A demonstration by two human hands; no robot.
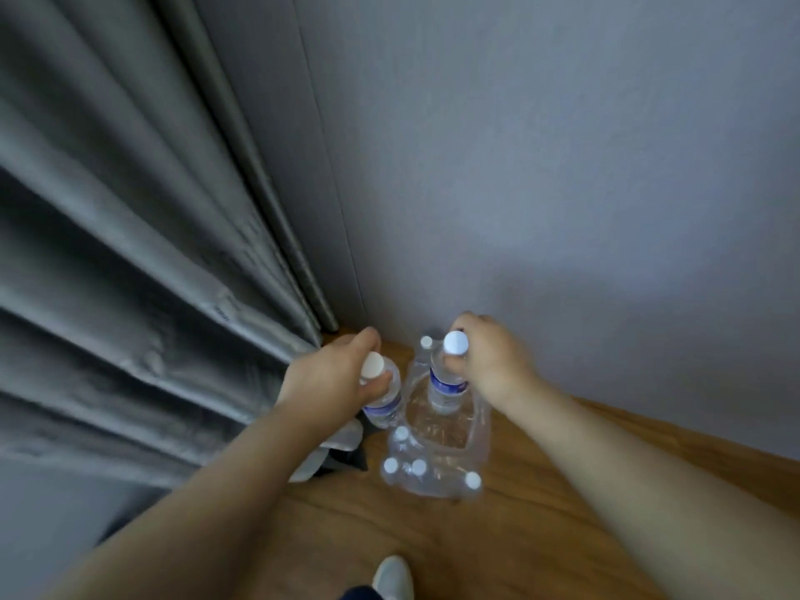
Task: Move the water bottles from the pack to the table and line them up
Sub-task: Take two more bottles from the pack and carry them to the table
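Grey curtain folds point(130, 253) hang at your left as you stand over the pack point(437, 461) on the wood floor point(541, 491). Your left hand point(329, 378) grasps one water bottle point(385, 404) by the neck, held beside the torn plastic wrap; your right hand point(489, 361) grasps a second bottle point(448, 383) just under its cap, directly above the pack's open middle. About five capped bottles point(391, 466) remain inside. No table is in view, so by this evidence the carrying and lining up are still ahead.
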